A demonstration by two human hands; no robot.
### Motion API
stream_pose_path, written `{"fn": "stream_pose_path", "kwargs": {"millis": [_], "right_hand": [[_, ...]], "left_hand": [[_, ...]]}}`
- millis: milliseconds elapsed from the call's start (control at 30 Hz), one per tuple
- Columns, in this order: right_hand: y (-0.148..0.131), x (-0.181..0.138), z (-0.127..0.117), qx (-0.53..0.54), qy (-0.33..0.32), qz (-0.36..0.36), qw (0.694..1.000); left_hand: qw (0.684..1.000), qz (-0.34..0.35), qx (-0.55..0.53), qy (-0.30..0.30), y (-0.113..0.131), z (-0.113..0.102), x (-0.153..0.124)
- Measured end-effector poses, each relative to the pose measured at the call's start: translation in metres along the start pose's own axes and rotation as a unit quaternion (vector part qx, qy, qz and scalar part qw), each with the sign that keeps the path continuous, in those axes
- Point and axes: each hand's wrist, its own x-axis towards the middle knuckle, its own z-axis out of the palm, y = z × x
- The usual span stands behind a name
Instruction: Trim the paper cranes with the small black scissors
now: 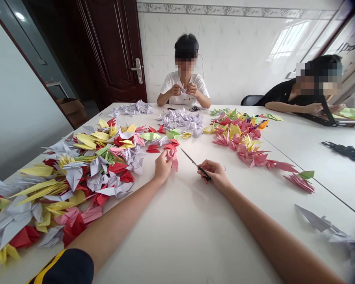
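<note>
My left hand [162, 165] is closed on a pink folded paper crane [173, 159], held just above the white table. In my right hand [214, 173] is a pair of scissors [192, 161] with dark handles, the slim blades pointing away and to the left, a short way from the crane. A bit of red thread [224, 168] shows beside my right fingers. Left of my arms spreads a large pile of folded paper cranes [73, 173] in white, yellow, red and pink. A few red cranes [153, 148] lie just past my left hand.
A row of pink and yellow cranes [245, 146] runs along the right. Grey-white cranes [182, 120] lie in front of a person [185, 86] folding paper opposite. Another person [284, 94] leans in at the right. Black cord [344, 152] lies there too.
</note>
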Motion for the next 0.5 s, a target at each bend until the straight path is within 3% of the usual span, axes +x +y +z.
{"fn": "stream_pose_path", "kwargs": {"millis": [267,500], "right_hand": [[0.0016,-0.0010,0.0022,-0.005,-0.068,0.020,0.997],[0.0036,-0.0003,0.0035,-0.032,-0.047,0.018,0.998]], "left_hand": [[0.997,-0.036,-0.065,-0.029,-0.0053,0.0019,0.0018],[0.986,-0.072,-0.142,-0.040,-0.0011,0.0017,0.0005]]}}
